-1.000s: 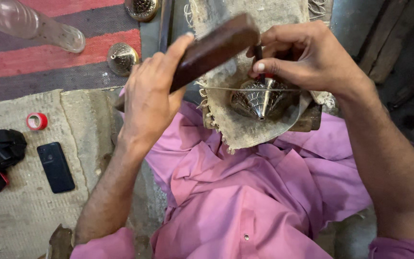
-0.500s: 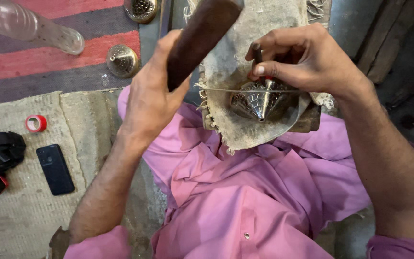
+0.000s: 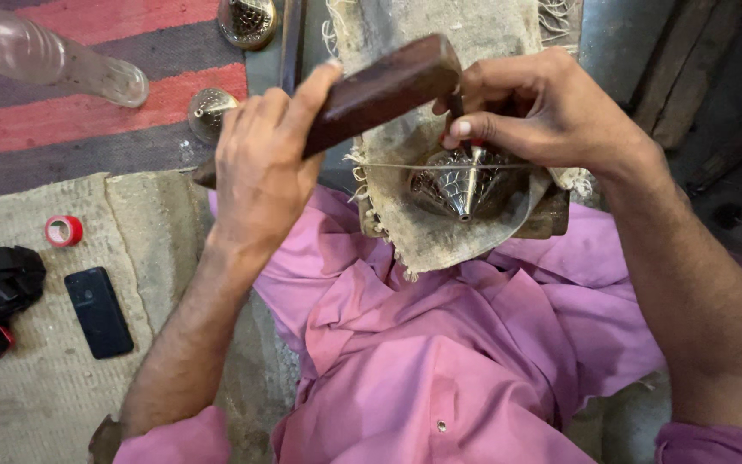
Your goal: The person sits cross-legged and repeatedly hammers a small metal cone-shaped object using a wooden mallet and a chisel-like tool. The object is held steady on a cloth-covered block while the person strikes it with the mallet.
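Clamped in the left hand (image 3: pixel 261 167): a dark wooden mallet (image 3: pixel 369 93), head raised just above the right hand (image 3: pixel 536 113). Pinched between the right fingers (image 3: pixel 474 129): a slim punch (image 3: pixel 457 110), tip down on the patterned metal cone (image 3: pixel 455 182), bedded in frayed burlap (image 3: pixel 440 232) directly below. Chasing step, by the look of it; next blow calls for a square hit on the punch, clear of the knuckles.

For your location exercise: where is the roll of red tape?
In the head view, the roll of red tape lies far left on the beige mat, above the black phone.
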